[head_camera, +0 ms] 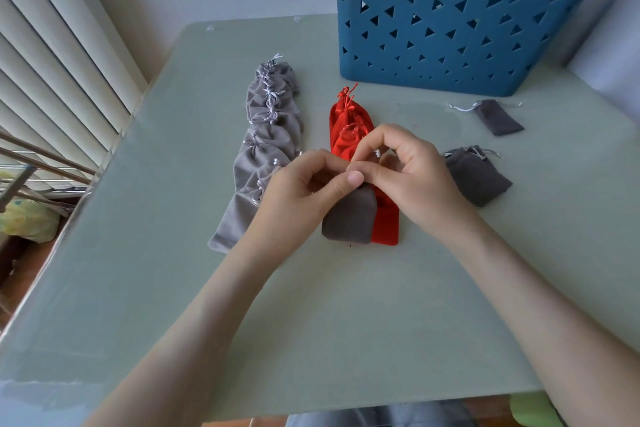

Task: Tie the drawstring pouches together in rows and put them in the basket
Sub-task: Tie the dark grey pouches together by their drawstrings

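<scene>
A dark grey pouch (349,217) hangs from my two hands over the middle of the table. My left hand (301,185) and my right hand (412,173) meet above it, their fingertips pinching its drawstring at the top. Under it lies a row of tied red pouches (349,125). To the left stretches a long row of light grey pouches (266,135) knotted together. Two loose dark grey pouches lie to the right, one nearer (476,175) and one farther (498,116). The blue basket (446,21) stands at the back right.
The pale green glass table (311,305) ends at a front edge near me and a left edge beside white window blinds (52,55). A yellow-green bundle (27,220) lies on the floor at the left.
</scene>
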`<act>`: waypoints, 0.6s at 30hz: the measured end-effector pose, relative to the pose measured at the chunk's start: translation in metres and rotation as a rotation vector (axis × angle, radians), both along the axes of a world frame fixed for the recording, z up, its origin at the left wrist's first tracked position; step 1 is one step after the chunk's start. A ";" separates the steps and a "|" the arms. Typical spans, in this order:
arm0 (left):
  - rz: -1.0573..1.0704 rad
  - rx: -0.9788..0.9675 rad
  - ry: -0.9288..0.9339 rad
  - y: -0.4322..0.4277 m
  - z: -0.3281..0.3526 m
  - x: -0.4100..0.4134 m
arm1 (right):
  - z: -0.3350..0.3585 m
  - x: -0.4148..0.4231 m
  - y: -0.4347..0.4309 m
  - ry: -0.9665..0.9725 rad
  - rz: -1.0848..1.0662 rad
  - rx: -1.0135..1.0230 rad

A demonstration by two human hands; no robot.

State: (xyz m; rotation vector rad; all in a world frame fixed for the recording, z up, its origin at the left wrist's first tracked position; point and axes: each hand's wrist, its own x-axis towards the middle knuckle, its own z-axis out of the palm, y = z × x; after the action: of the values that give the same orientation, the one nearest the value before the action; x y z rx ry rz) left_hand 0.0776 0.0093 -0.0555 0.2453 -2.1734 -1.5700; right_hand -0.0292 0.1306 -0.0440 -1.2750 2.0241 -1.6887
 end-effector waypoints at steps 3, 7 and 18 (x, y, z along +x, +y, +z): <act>-0.044 0.026 -0.011 0.000 0.001 -0.001 | -0.001 0.003 -0.001 0.028 -0.014 -0.009; -0.094 0.124 0.018 0.000 0.001 -0.001 | 0.003 0.005 0.000 0.031 0.030 -0.017; 0.168 0.234 0.139 -0.001 0.004 -0.004 | -0.001 -0.004 0.002 0.246 -0.028 0.215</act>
State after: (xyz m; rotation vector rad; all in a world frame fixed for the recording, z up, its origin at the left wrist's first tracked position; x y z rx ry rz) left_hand 0.0734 0.0088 -0.0519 0.3700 -1.8153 -1.6908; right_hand -0.0335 0.1328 -0.0455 -1.4421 2.2972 -1.3353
